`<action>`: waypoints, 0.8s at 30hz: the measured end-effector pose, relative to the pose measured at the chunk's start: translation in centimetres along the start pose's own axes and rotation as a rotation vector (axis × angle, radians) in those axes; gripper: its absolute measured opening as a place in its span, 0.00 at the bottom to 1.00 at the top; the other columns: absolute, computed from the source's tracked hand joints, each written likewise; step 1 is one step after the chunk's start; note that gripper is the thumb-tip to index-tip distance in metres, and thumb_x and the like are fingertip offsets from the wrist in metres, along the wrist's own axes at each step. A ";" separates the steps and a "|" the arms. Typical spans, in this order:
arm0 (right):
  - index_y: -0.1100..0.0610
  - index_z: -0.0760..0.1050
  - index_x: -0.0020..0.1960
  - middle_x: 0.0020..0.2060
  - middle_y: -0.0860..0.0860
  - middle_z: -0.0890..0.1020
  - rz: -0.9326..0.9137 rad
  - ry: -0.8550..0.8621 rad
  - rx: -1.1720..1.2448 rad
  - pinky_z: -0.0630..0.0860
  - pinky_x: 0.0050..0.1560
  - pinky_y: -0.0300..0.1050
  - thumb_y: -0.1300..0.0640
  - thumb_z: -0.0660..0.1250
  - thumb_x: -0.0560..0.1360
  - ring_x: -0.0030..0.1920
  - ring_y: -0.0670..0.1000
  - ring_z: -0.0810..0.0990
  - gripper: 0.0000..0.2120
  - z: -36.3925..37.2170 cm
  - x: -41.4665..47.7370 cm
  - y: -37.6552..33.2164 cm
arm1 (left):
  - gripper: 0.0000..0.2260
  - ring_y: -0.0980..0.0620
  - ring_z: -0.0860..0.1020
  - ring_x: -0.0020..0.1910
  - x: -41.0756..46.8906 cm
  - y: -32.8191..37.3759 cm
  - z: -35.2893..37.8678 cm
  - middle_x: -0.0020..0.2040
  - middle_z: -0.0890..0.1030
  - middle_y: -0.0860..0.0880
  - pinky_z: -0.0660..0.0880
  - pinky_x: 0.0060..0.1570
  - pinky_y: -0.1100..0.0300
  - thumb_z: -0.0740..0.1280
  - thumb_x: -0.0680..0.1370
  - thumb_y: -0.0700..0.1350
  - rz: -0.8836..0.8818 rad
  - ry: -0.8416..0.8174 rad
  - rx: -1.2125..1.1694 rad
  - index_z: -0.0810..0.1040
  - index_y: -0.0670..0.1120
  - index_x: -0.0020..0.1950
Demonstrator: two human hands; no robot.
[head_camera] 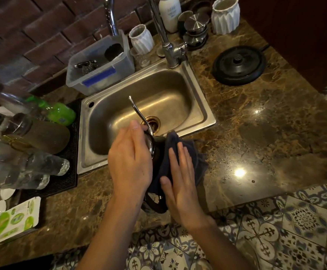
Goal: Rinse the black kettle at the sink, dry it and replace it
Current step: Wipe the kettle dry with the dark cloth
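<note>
The black kettle [155, 151] sits at the sink's front edge, mostly hidden between my hands. Its thin silver gooseneck spout [137, 112] curves up over the steel sink [201, 106]. My left hand [129, 158] wraps over the kettle's top and left side. My right hand [180, 178] presses a dark cloth [190, 151] flat against the kettle's right side. The kettle's dark handle [155, 205] shows below my hands. The round black kettle base [238, 65] lies on the counter to the right of the sink.
A tap [170, 51] stands behind the sink, with a grey plastic bin [100, 75] at its left. White ribbed vases, a lotion bottle and steel canisters line the back. Glass bottles and a green bottle [55, 112] lie on a black mat at the left.
</note>
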State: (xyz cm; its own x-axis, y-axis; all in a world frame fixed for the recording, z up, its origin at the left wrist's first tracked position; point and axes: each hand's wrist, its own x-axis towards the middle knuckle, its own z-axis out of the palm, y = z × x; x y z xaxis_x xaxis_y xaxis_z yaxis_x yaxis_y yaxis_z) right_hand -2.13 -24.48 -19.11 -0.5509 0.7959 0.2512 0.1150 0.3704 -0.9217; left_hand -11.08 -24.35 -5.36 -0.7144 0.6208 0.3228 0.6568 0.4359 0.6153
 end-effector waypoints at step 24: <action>0.46 0.41 0.83 0.83 0.56 0.46 -0.155 -0.046 -0.078 0.42 0.81 0.59 0.43 0.47 0.85 0.83 0.60 0.45 0.29 -0.4 0.5 0.8 | 0.24 0.65 0.78 0.51 -0.1 0.4 0.1 0.52 0.82 0.55 0.69 0.51 0.73 0.48 0.86 0.53 -0.030 0.000 0.033 0.84 0.46 0.57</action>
State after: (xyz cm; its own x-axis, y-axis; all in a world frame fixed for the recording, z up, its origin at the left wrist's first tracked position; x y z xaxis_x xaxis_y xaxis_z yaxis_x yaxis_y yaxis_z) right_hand -2.01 -23.58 -19.55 -0.6036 0.7043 0.3736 0.0883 0.5248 -0.8466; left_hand -10.75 -24.13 -5.26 -0.7337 0.6072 0.3049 0.6430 0.4756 0.6003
